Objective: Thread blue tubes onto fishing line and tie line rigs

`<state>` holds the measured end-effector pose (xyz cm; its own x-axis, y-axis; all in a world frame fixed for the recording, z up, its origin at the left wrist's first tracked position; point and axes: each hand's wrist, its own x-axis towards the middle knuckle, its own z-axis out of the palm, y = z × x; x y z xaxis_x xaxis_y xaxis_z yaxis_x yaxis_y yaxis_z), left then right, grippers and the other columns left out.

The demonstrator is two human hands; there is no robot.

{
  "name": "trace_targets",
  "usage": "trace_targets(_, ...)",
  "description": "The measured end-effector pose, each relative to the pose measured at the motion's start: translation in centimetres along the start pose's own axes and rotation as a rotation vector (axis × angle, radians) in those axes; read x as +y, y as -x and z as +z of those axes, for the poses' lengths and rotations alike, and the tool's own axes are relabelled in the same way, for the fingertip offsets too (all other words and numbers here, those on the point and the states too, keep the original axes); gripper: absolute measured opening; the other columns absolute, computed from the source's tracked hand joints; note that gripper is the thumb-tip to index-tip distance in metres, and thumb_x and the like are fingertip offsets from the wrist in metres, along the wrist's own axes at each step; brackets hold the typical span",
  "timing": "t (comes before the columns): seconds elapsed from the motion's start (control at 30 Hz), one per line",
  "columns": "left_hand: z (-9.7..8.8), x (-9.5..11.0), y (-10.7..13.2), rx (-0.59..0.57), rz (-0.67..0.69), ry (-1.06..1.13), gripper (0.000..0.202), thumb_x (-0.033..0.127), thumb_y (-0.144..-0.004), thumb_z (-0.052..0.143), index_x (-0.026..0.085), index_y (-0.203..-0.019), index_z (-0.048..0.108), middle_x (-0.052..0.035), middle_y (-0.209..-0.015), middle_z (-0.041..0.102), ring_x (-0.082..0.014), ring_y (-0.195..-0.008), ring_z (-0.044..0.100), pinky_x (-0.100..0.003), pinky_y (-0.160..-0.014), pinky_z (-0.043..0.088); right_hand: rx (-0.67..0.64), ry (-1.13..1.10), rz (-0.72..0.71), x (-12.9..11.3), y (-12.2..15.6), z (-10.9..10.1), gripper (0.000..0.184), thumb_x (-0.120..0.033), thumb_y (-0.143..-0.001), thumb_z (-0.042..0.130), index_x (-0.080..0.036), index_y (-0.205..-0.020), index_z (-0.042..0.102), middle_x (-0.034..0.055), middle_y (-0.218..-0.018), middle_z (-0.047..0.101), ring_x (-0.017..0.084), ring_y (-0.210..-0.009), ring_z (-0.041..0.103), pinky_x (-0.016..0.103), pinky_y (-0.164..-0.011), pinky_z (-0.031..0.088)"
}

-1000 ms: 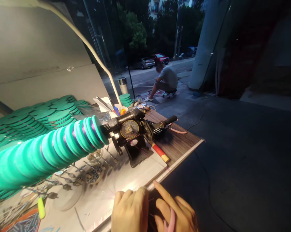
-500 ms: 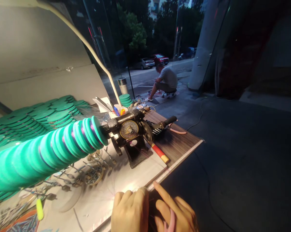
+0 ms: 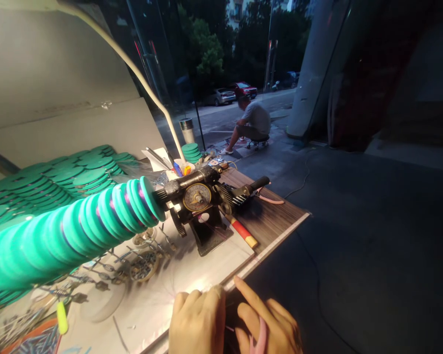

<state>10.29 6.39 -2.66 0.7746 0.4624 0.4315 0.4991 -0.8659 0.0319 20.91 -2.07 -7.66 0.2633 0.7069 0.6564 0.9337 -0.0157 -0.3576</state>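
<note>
My left hand (image 3: 197, 319) is closed with its knuckles up at the front edge of the board; anything inside its fingers is hidden. Beside it, my right hand (image 3: 271, 322) curls around a tool with a pink handle (image 3: 260, 337), its index finger stretched out toward the table edge. The tool's working end is not visible. A short, thin pinkish strand (image 3: 229, 328) shows between both hands. Beyond them stands a hand-crank winding machine (image 3: 197, 196) with a round dial. A long row of green discs (image 3: 77, 228) sits on its shaft.
Stacked green discs (image 3: 59, 177) fill the back left. Bowls of small parts (image 3: 144, 265), a yellow-green handle (image 3: 62, 317) and a red-and-yellow handle (image 3: 245, 233) lie on the table. A lamp arm (image 3: 148, 93) rises behind. Outside, a person (image 3: 254, 120) sits on a low stool.
Both hands stay almost in place. The thin pinkish strand between them now shows more clearly. The winding machine and discs look the same.
</note>
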Motion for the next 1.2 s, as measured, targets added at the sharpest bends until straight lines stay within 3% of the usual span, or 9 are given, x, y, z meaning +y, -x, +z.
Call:
trace_targets(0.2,-0.1,0.0,0.0,-0.076,0.001,-0.042,0.018,0.016,-0.080,0.040,0.022,-0.063,0.039,0.0017,-0.051,0.047,-0.0187,-0.050,0.044,-0.031,-0.055,0.026,-0.015,0.016,-0.003,0.0,0.3,0.3,0.013,-0.017,-0.072,0.040,-0.022,-0.069,0.051,0.0091,-0.112,0.062,0.014,-0.042,0.056,0.030,-0.049,0.040)
trace_targets(0.4,0.0,-0.4,0.1,-0.018,0.025,-0.069,0.021,0.015,-0.083,0.039,0.021,-0.064,0.046,0.0015,-0.050,0.050,-0.0180,-0.047,0.046,-0.031,-0.052,0.030,-0.042,-0.098,0.040,0.6,-0.4,-1.2,0.008,-0.017,-0.072,0.043,-0.022,-0.073,0.049,0.0079,-0.110,0.063,0.014,-0.052,0.061,0.026,-0.052,0.045)
trace_targets(0.5,-0.8,-0.8,0.1,-0.005,-0.031,0.125,0.016,0.017,-0.083,0.044,0.021,-0.070,0.053,0.0024,-0.052,0.055,-0.0165,-0.048,0.049,-0.027,-0.050,0.035,-0.139,-0.215,0.149,1.4,-1.2,-3.3,0.006,-0.022,-0.069,0.050,-0.022,-0.070,0.044,0.0072,-0.102,0.063,0.013,-0.060,0.061,0.021,-0.056,0.047)
trace_targets(0.6,-2.4,-0.9,0.0,-0.073,-0.213,0.489,0.011,0.025,-0.083,0.049,0.022,-0.077,0.058,0.0025,-0.063,0.062,-0.0147,-0.058,0.056,-0.024,-0.056,0.042,-0.274,-0.224,0.150,2.0,-1.4,-4.4,0.021,-0.024,-0.058,0.056,-0.024,-0.062,0.035,-0.0019,-0.066,0.059,0.011,-0.045,0.052,0.020,-0.042,0.040)
trace_targets(0.7,-3.5,-0.6,0.0,-0.120,-0.375,0.740,0.019,0.032,-0.082,0.050,0.020,-0.072,0.059,0.0010,-0.065,0.063,-0.0151,-0.062,0.057,-0.024,-0.059,0.044,-0.427,-0.188,0.184,2.0,-0.8,-3.8,0.023,-0.018,-0.056,0.055,-0.023,-0.058,0.033,-0.0082,-0.050,0.045,0.007,-0.036,0.042,0.019,-0.035,0.028)
trace_targets(0.8,-3.6,-0.2,0.3,-0.086,-0.448,0.898,0.024,0.037,-0.080,0.052,0.018,-0.068,0.061,0.0001,-0.061,0.061,-0.0150,-0.058,0.055,-0.024,-0.056,0.043,-0.497,-0.127,0.143,1.7,-0.3,-2.8,0.019,-0.020,-0.057,0.058,-0.021,-0.054,0.039,-0.0066,-0.053,0.045,0.009,-0.042,0.045,0.020,-0.040,0.026)
trace_targets(0.93,-3.3,0.2,0.5,-0.028,-0.477,0.988,0.024,0.037,-0.077,0.054,0.018,-0.065,0.062,0.0003,-0.058,0.061,-0.0140,-0.055,0.054,-0.023,-0.053,0.041,-0.546,-0.055,0.072,1.4,-0.7,-2.7,0.016,-0.024,-0.059,0.063,-0.021,-0.052,0.048,-0.0043,-0.053,0.051,0.010,-0.046,0.049,0.022,-0.042,0.025)
trace_targets(1.2,-2.9,0.3,0.5,-0.008,-0.448,0.935,0.022,0.034,-0.077,0.054,0.017,-0.064,0.060,0.0002,-0.056,0.060,-0.0143,-0.053,0.053,-0.024,-0.051,0.040,-0.552,0.015,-0.029,1.1,-1.7,-3.7,0.011,-0.020,-0.062,0.064,-0.021,-0.054,0.056,-0.0031,-0.054,0.058,0.011,-0.049,0.054,0.021,-0.044,0.030)
